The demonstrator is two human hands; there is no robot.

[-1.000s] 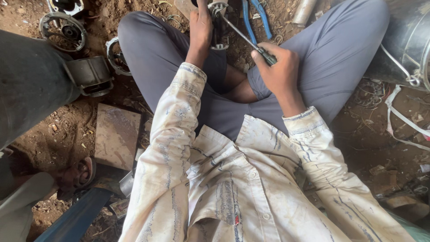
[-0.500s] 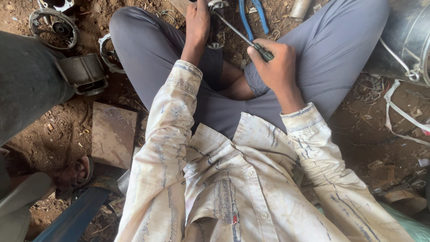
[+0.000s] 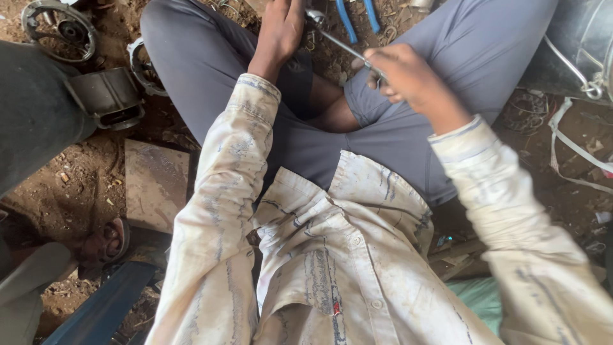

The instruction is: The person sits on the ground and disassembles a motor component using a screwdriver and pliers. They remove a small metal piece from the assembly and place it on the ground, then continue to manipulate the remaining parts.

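Right hand (image 3: 408,76) was closed around a thin metal rod (image 3: 341,45); left hand (image 3: 281,29) was laid flat just beside its far tip, fingers cut off from view. Blue-handled pliers (image 3: 357,16) lay just beyond.

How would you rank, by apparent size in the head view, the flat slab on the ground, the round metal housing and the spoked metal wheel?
1. Flat slab.
2 and 3. Round metal housing and spoked metal wheel: they look alike, so no ranking.

The person wears a pale cream long-sleeved shirt (image 3: 332,255), smudged with grey-blue streaks of grime, its open collar and small buttons down the front. Buttoned cuffs end at both wrists. Grey-blue trousers (image 3: 211,57) cover the legs. The left hand (image 3: 281,29) and right hand (image 3: 408,76) are bare.
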